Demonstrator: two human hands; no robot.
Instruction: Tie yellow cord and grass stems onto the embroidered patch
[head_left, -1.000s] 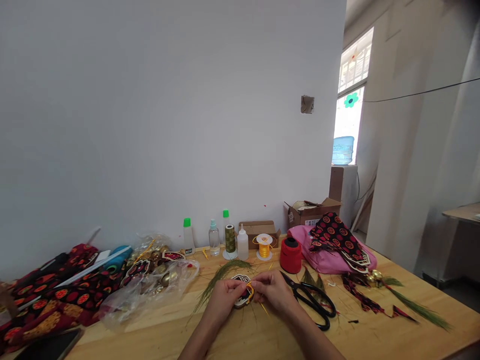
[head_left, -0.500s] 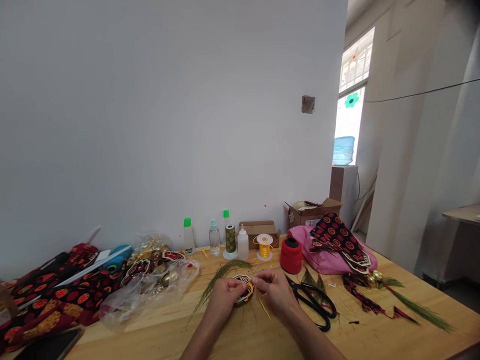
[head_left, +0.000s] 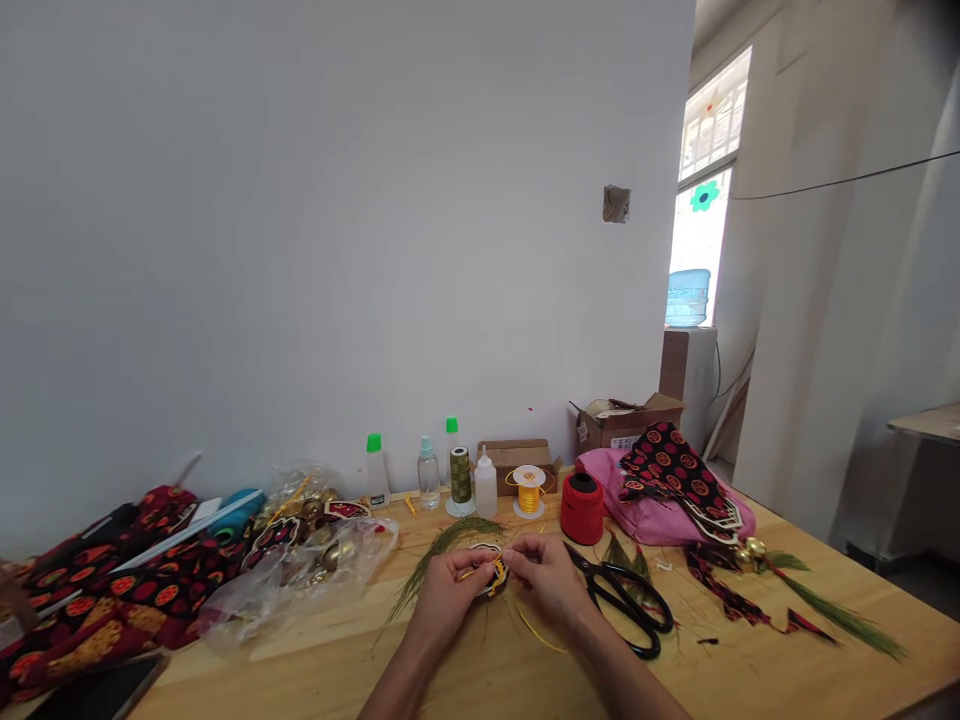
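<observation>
My left hand [head_left: 448, 595] is closed, with thumb and fingers pinching a small dark patch with a white patterned border [head_left: 493, 590]. Yellow cord [head_left: 536, 632] lies looped over the patch, and its tail curves down under my right hand [head_left: 553, 580]. That hand pinches the cord close to the left fingertips; the exact grip point is partly hidden by the fingers. Just behind the patch, a bundle of green tassel threads [head_left: 435, 560] spreads over the wooden table [head_left: 300, 670]. Black-handled scissors [head_left: 630, 605] rest beside my right wrist.
Along the wall stand glue bottles [head_left: 486, 488], a yellow cord spool [head_left: 529, 494] and a red thread cone [head_left: 582, 510]. To the right are a pink bag [head_left: 607, 480] and patterned fabric [head_left: 671, 470]. Plastic-bagged gold bells [head_left: 330, 555] and a phone [head_left: 97, 690] are at left.
The yellow tail by my right hand has shifted from a straight slant into a curve beneath the wrist. Both hands stay together at the patch, with the fingers slightly moved.
</observation>
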